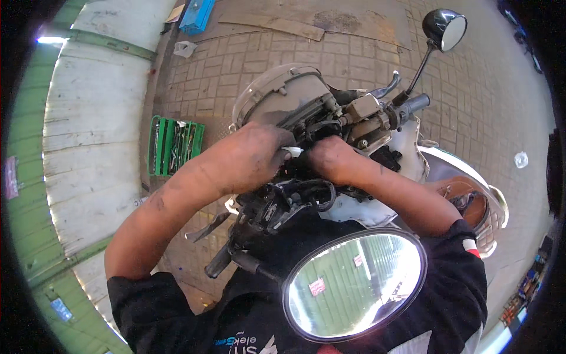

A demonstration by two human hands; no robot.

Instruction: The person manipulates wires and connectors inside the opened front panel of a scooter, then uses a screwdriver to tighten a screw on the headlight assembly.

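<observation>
A scooter's front end lies open in front of me, with its black wiring (pixel 321 192) exposed between the two handlebar ends. My left hand (pixel 259 154) is closed, and a small white connector (pixel 293 151) sticks out at its fingertips. Close beside it, my right hand (pixel 333 159) reaches into the dark gap behind the headlamp unit (pixel 277 97). Its fingers are curled inward, and their tips are hidden among the wires. The brake master cylinder (pixel 362 108) stands just beyond the right hand.
One oval mirror (pixel 356 286) stands close below my arms, another mirror (pixel 453 32) at the far right. The left grip (pixel 218 263) and right grip (pixel 417 102) jut outward. A green toolbox (pixel 152 147) with tools sits on the paving by the metal wall (pixel 97 112). The scooter seat (pixel 486 221) lies right.
</observation>
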